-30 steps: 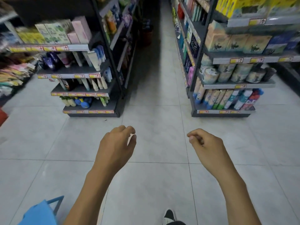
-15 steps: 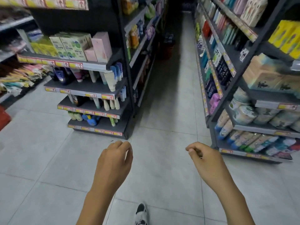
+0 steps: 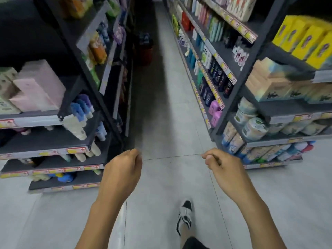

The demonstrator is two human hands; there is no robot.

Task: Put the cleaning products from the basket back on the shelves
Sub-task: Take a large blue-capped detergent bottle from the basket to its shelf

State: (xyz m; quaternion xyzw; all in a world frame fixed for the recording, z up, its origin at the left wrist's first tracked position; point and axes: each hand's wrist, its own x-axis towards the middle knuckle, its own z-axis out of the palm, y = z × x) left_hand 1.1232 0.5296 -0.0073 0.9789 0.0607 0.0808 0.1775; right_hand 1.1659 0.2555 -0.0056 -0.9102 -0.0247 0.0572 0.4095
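Note:
My left hand point(image 3: 124, 169) and my right hand point(image 3: 222, 166) hang in front of me over the grey tiled floor, fingers loosely curled, nothing in either. I stand at the mouth of an aisle. The left shelf unit point(image 3: 53, 150) carries tubes, bottles and pink boxes. Bottles, cans, wrapped rolls and yellow boxes fill the right shelf unit point(image 3: 269, 141). The basket is out of view.
The aisle floor point(image 3: 165, 105) runs straight ahead between the two dark racks. Far down it stands a red bin point(image 3: 145, 53) with goods on top. My shoe point(image 3: 186, 212) is on the tiles below my hands.
I have walked forward towards the aisle, so both shelf ends are closer and larger. The blue basket at the lower left has dropped out of view. Both hands stay held out and carry nothing.

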